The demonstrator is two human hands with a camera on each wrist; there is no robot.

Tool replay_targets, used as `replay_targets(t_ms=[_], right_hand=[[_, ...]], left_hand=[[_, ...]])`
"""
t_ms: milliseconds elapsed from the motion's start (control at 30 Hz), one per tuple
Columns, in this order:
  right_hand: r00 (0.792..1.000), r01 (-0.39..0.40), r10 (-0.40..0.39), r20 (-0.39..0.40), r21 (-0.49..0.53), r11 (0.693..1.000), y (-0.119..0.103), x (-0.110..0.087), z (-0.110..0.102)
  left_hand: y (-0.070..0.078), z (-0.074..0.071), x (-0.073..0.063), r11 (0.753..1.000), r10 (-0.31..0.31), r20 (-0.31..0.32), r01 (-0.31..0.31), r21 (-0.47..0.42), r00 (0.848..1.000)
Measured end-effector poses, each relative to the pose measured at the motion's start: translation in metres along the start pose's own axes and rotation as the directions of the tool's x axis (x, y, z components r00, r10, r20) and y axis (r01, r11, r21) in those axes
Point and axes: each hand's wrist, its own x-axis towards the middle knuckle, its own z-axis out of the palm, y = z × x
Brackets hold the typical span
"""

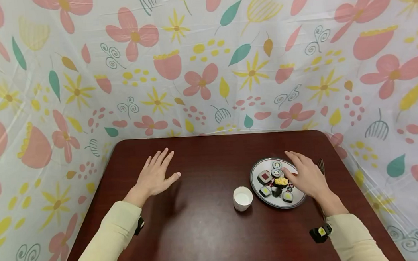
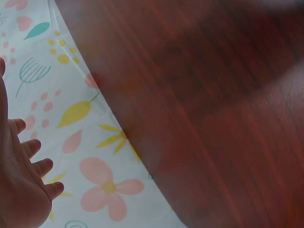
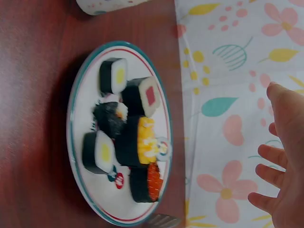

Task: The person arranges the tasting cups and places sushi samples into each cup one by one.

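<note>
My left hand (image 1: 155, 179) is held above the left side of the table, fingers straight and spread, holding nothing. On the right, my right hand (image 1: 307, 177) hovers over the right part of a round plate (image 1: 257, 188), its fingers extended and gripping nothing. Several sushi pieces lie on that plate: a roll with a red centre (image 1: 264, 177), a corn-topped piece (image 1: 281, 181), and an orange-roe piece (image 3: 153, 183). To the plate's left stands a small white cup (image 1: 242, 199). My right hand covers part of the plate in the head view.
The dark red wooden table (image 1: 201, 234) ends at a flower-patterned sheet (image 1: 203, 39) behind and at both sides. A fork (image 1: 321, 166) lies right of the plate, partly hidden by my right hand and forearm. Both wrists carry small black cameras.
</note>
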Motion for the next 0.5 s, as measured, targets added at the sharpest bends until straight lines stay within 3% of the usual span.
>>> replay_targets(t_ms=[267, 500], right_hand=[[0.997, -0.069, 0.067, 0.036, 0.065, 0.995, -0.010, -0.018, 0.017], [0.999, -0.048, 0.049, -0.012, 0.104, 0.993, -0.019, -0.035, 0.040]], left_hand=[[0.007, 0.019, -0.002, 0.999, 0.016, -0.031, -0.017, -0.041, 0.999], [0.014, 0.030, -0.005, 0.997, 0.031, -0.051, -0.034, -0.072, 0.998]])
